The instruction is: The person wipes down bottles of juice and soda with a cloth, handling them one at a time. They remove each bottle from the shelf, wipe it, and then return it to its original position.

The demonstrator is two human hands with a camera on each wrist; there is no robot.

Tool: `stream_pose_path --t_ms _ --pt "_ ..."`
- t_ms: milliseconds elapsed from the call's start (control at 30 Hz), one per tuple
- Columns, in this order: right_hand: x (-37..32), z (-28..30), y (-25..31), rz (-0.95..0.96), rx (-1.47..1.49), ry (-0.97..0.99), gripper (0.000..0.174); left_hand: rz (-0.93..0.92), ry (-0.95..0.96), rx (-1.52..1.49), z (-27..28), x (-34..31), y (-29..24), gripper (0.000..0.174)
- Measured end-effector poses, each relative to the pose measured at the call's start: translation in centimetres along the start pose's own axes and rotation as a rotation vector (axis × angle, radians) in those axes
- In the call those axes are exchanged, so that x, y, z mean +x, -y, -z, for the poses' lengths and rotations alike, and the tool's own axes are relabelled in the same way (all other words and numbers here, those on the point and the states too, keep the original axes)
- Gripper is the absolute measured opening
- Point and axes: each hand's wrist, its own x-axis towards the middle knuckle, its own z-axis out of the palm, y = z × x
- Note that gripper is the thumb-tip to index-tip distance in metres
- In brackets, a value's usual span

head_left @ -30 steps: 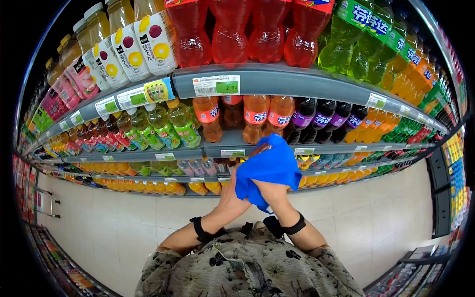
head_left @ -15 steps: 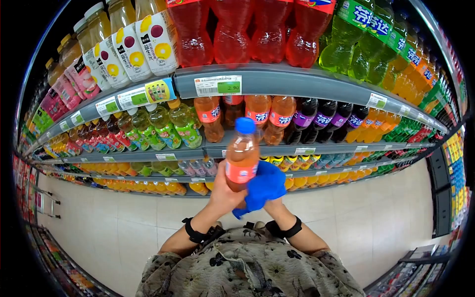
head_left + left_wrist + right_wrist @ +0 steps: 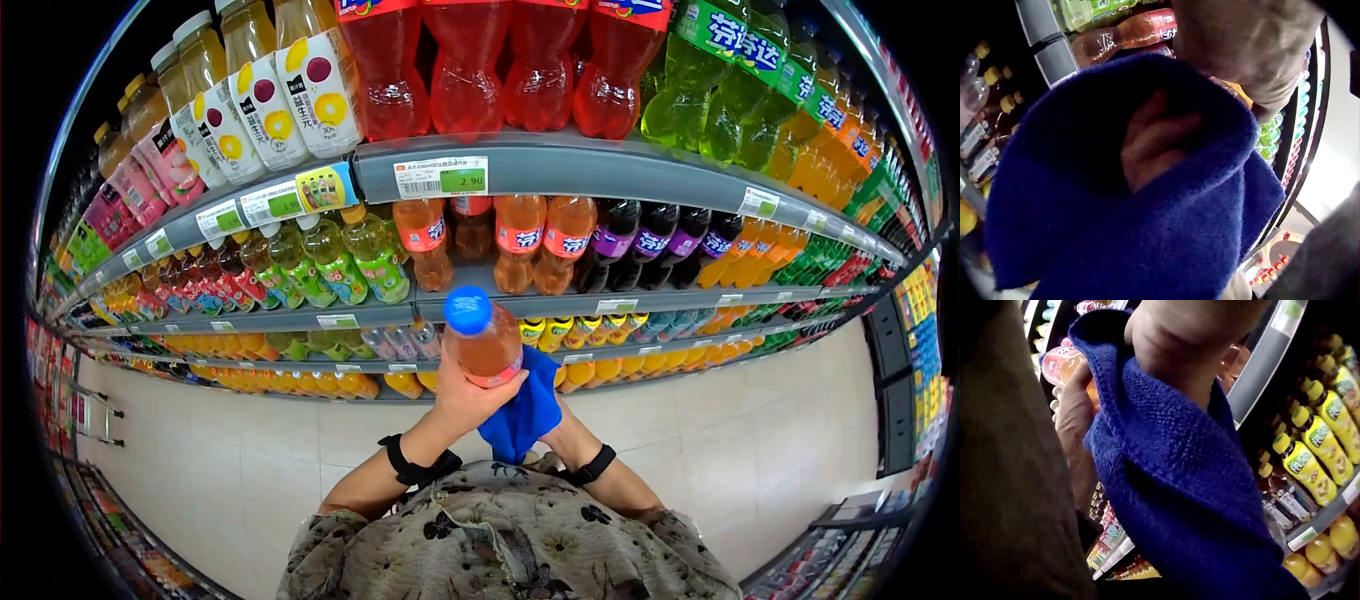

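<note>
Upright but tipped toward the camera, a bottle of orange-red drink with a blue cap (image 3: 482,345) is gripped by the left hand (image 3: 465,400) in the head view. Beside the bottle's lower part, a blue cloth (image 3: 522,412) hangs from the right hand (image 3: 570,438), which is partly covered by it. In the left wrist view curled fingers (image 3: 1154,144) of the right hand show inside the folded cloth (image 3: 1166,231). The right wrist view shows the cloth (image 3: 1166,444) below the right hand (image 3: 1188,347), with the left hand (image 3: 1075,425) round the bottle (image 3: 1060,365).
Shelves of bottled drinks curve across the front, with a grey shelf edge (image 3: 600,165) above the hands. Similar orange-red bottles (image 3: 520,240) stand on the shelf beyond the held bottle. Pale floor tiles (image 3: 740,430) lie below, and a dark rack stands at the far right.
The cloth, earlier raised over the bottle's upper part, has come down to its side, uncovering the blue cap. The bottle has moved lower and its cap now points more toward the camera.
</note>
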Motion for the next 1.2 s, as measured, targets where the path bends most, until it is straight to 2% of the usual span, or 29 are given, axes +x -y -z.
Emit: stream_pose_path --t_ms 67,133,167,200,267,300,367,400,467,500,600,633,800,867,1133,1200 --pt "-1.2 0.7 -0.4 0.019 -0.007 -0.023 0.056 0.027 0.017 0.022 0.5 0.1 -0.3 0.078" --pt "-1.3 2.6 -1.4 -0.073 -0.049 -0.111 0.053 0.104 0.078 0.143 0.9 0.2 0.1 0.074" --pt "-1.3 2.9 -2.2 -0.089 0.051 -0.191 0.049 0.186 0.031 0.097 0.8 0.0 0.2 0.068" --pt "-1.1 3.4 -2.9 -0.087 0.053 -0.190 0.049 0.185 0.033 0.099 0.9 0.1 0.1 0.068" --pt "-0.6 4.0 -3.7 -0.104 0.012 -0.234 0.041 -0.022 0.015 0.312 1.3 0.2 -0.1 0.067" --pt "-0.8 4.4 -3.7 -0.104 0.013 -0.233 0.041 -0.022 0.014 0.314 1.5 0.2 0.0 0.067" --pt "-1.6 4.8 -3.0 -0.092 -0.251 -0.291 0.028 0.092 0.041 0.169 1.8 0.2 0.3 0.065" --pt "-1.7 4.8 -2.6 -0.091 -0.251 -0.292 0.028 0.091 0.042 0.169 1.9 0.4 0.2 0.065" --pt "-1.7 4.1 -1.4 -0.089 -0.569 -0.402 0.036 -0.003 -0.156 0.215 2.2 1.6 -0.3 0.066" --pt "-1.8 3.6 -1.4 -0.041 -0.539 -0.427 0.027 -0.019 -0.189 0.188 2.3 2.4 -0.5 0.066" --pt "-2.0 4.5 -2.1 -0.025 -0.557 -0.432 0.020 -0.081 -0.295 0.230 2.3 4.9 0.0 0.066" --pt "-2.1 4.3 -2.1 -0.023 -0.557 -0.429 0.020 -0.086 -0.306 0.199 2.3 5.6 0.1 0.075" --pt "-3.3 4.1 -2.0 -0.102 -0.591 -0.379 0.019 -0.076 -0.290 0.239 1.2 8.4 0.8 0.074" --pt "-3.7 4.4 -1.8 -0.086 -0.600 -0.372 0.019 -0.200 -0.405 0.588 0.5 9.0 1.3 0.074" --pt "-5.1 5.1 -1.3 -0.072 -0.612 -0.417 0.019 -0.155 -0.456 0.560 -1.0 10.0 3.3 0.071" --pt "-5.2 5.7 -1.5 -0.066 -0.586 -0.408 0.020 -0.249 -0.500 0.674 -1.1 10.0 3.7 0.071"
